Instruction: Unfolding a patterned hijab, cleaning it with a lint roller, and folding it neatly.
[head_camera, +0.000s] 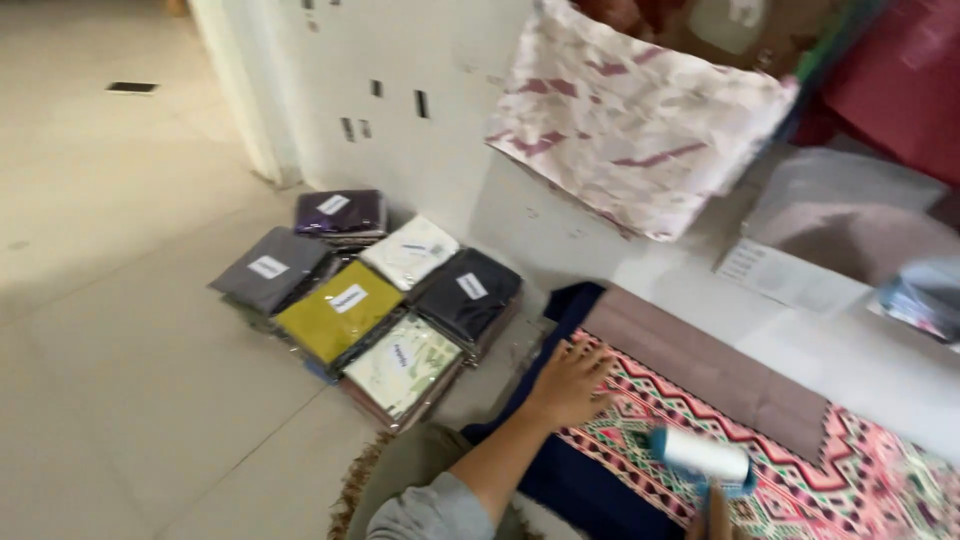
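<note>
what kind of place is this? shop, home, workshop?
Probably a small textile packing or stock room. Bagged, labelled folded fabrics sit stacked on the tiled floor. The left hand presses a patterned cloth flat, and the right hand holds a lint roller.

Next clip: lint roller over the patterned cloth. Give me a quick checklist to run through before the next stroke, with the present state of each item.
1. Left hand flat on the patterned cloth, holding it down: ok.
2. Lint roller over the patterned cloth: ok; whether it touches the cloth: cannot tell.
3. Right hand gripping the roller's handle: cannot tell, the hand is mostly cut off at the frame's bottom edge.
4. Cloth lying smooth ahead of the roller: ok, no folds show there.
5. Packaged folded fabrics on the floor apart from the cloth being rolled: ok.
6. Roller sheet clean enough: cannot tell, the picture is blurred.
</note>
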